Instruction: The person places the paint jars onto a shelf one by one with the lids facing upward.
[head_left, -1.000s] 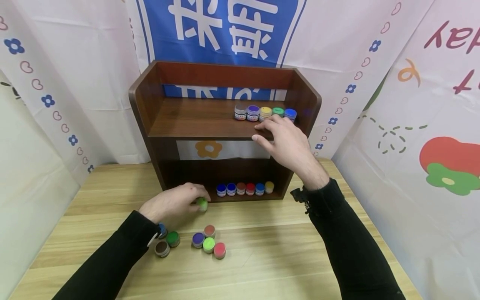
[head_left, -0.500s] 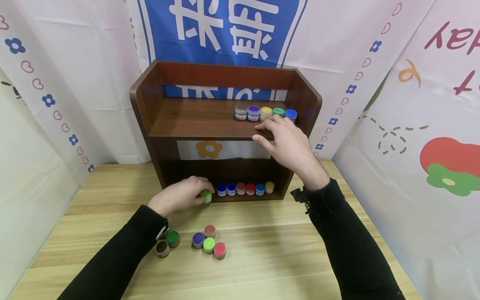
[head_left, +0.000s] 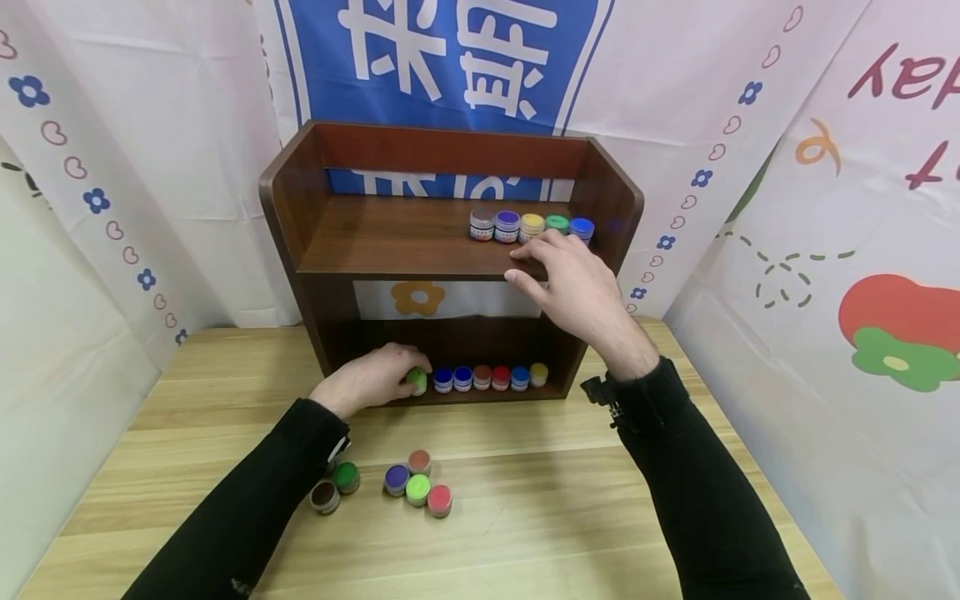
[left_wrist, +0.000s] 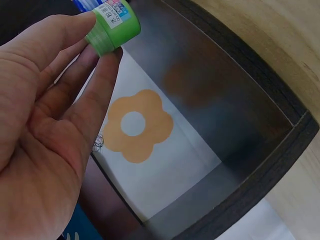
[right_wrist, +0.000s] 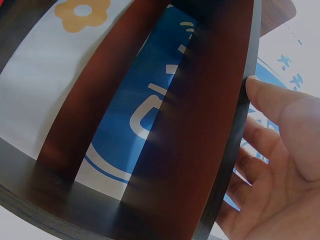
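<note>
My left hand (head_left: 367,379) pinches a light green paint jar (head_left: 417,382) between thumb and fingers, at the left end of a row on the lower shelf. Printed writing shows on the label of this paint jar (left_wrist: 117,22) in the left wrist view. Right beside it stands a dark blue paint jar (head_left: 443,381), first of several in that row. My right hand (head_left: 573,287) rests at the front edge of the upper shelf (head_left: 397,242). In the right wrist view its thumb (right_wrist: 265,90) touches that edge, with the fingers lying loosely beyond the board.
More jars, including a yellow-lidded one (head_left: 532,225), line the upper shelf's right side. Loose on the wooden table (head_left: 525,500) are pink (head_left: 439,501), light green (head_left: 417,490), purple (head_left: 397,479), green (head_left: 346,477) and brown (head_left: 325,497) jars. Printed cloth hangs behind.
My left hand has carried the light green paint jar from before the shelf, up and slightly right, onto the lower shelf beside the row. The right hand stays at the upper shelf's edge.
</note>
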